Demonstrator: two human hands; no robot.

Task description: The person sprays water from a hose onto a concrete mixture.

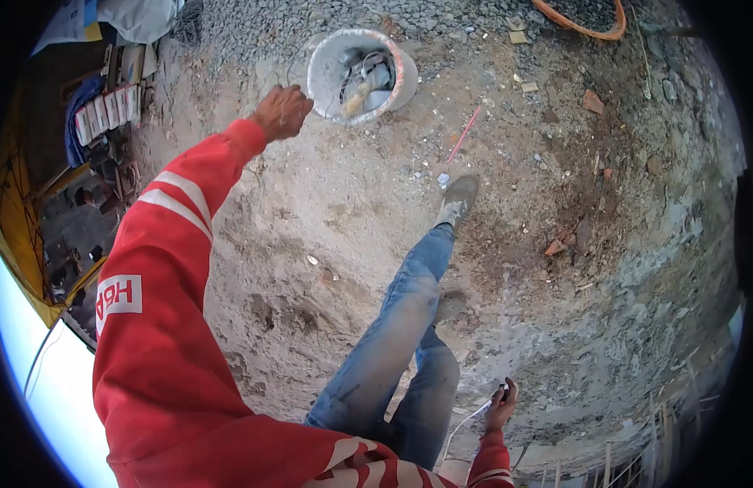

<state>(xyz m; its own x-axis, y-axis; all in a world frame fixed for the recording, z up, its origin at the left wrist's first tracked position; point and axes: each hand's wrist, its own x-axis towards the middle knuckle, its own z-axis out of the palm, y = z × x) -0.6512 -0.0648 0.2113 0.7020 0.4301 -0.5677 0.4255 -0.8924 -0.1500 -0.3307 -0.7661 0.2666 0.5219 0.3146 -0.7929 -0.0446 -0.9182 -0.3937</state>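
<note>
My left hand (283, 112), in a red sleeve, is closed at the left side of a white bucket (315, 77). A thin wire runs from the bucket's rim to my fingers and looks like its handle. Inside the bucket lie several tools and loose items, among them a pale, brush-like piece (356, 99); most are hard to make out. Low on the right, my right hand (501, 405) is closed round a small dark object (504, 392) whose kind does not show. A white cord (466, 421) trails from near that hand toward my body.
My shoe (458, 202) stands on rough, dusty ground, near a pink stick (464, 134). Gravel (254, 28) and an orange hose coil (600, 32) lie at the top. Broken brick (559, 244) is to the right. Stacked items (108, 114) stand left; thin sticks (653, 439) lie lower right.
</note>
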